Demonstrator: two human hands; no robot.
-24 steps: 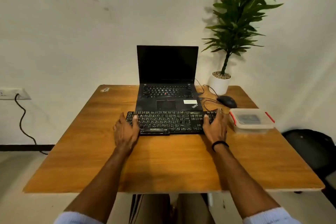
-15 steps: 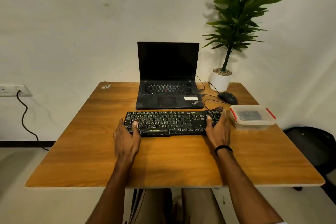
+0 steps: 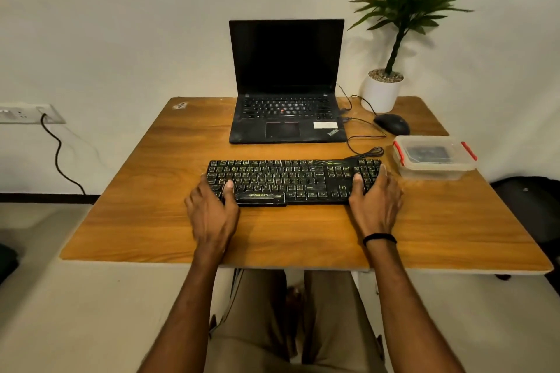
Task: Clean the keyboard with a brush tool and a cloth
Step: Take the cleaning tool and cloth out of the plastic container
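Since the keyboard point(image 3: 292, 182) lies w/ its long axis left-right on the table point(image 3: 151, 221), one hand meets each end: left hand point(image 3: 212, 215) & right hand point(image 3: 375, 206) both hold it, thumbs on keys, fingers point(image 3: 382, 171) round the edges. Clip-lid box point(image 3: 433, 157) sits just beside the right end.

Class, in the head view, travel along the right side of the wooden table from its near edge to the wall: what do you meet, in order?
Clear plastic lidded container with red clips → black computer mouse → white round plant pot holding a tall green leafy plant.
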